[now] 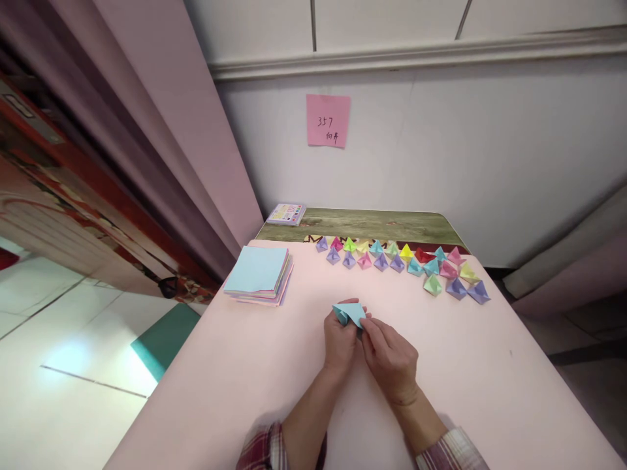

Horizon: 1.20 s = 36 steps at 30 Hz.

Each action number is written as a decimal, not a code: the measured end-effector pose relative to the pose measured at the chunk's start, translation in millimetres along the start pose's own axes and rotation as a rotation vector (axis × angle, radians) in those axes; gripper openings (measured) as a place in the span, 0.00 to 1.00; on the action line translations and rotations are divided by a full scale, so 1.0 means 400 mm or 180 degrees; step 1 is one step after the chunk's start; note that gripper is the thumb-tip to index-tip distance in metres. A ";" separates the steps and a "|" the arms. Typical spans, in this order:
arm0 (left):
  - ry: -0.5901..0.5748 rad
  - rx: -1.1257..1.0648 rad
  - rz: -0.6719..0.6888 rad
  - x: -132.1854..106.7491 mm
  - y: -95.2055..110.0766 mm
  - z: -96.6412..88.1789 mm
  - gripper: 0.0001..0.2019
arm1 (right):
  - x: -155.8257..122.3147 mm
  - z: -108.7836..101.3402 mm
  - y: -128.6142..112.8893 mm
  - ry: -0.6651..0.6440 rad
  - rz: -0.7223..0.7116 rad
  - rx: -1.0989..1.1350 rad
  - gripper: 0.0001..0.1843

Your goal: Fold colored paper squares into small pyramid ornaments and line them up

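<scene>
The left hand and right hand pinch one folded blue paper; a paper stack lies left of them.

Tabletop: surface was pale pink, with a green wood-grain section at the far end. Far left corner: one flat printed packet lay on the green section. Left side: one stack of square sheets sat unevenly edged, light blue uppermost. Far side, centre to right: small folded paper pieces, variously coloured, stood in uneven rows.
</scene>
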State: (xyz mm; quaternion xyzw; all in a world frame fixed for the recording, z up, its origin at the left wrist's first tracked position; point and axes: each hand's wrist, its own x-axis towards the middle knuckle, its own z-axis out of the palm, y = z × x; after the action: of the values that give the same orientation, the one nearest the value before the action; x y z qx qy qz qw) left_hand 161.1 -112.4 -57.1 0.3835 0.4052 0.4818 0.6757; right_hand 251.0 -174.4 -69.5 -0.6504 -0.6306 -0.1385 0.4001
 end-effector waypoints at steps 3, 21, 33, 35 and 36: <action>0.0041 0.0072 0.0074 0.000 0.001 -0.001 0.19 | 0.003 -0.004 -0.003 0.0085 -0.0093 0.0046 0.13; -0.0292 0.2028 0.1307 0.001 -0.001 -0.037 0.26 | 0.011 0.007 0.018 0.0054 0.1018 0.0442 0.12; -0.1107 0.4732 0.1539 0.021 0.008 -0.072 0.29 | 0.026 -0.004 0.081 -0.1024 0.1135 0.0025 0.12; -0.1229 0.4828 0.1499 0.016 0.010 -0.072 0.30 | 0.031 -0.018 0.097 -0.1121 0.0998 0.0214 0.18; -0.1262 0.4845 0.1500 0.013 0.012 -0.072 0.30 | 0.035 -0.027 0.104 -0.1155 0.0911 0.0319 0.21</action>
State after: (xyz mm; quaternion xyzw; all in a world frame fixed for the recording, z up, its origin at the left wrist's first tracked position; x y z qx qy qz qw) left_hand 134.1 -102.3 -64.5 0.8900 0.4030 0.1275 0.1708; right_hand 295.4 -167.3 -67.4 -0.7268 -0.5996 0.0703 0.3276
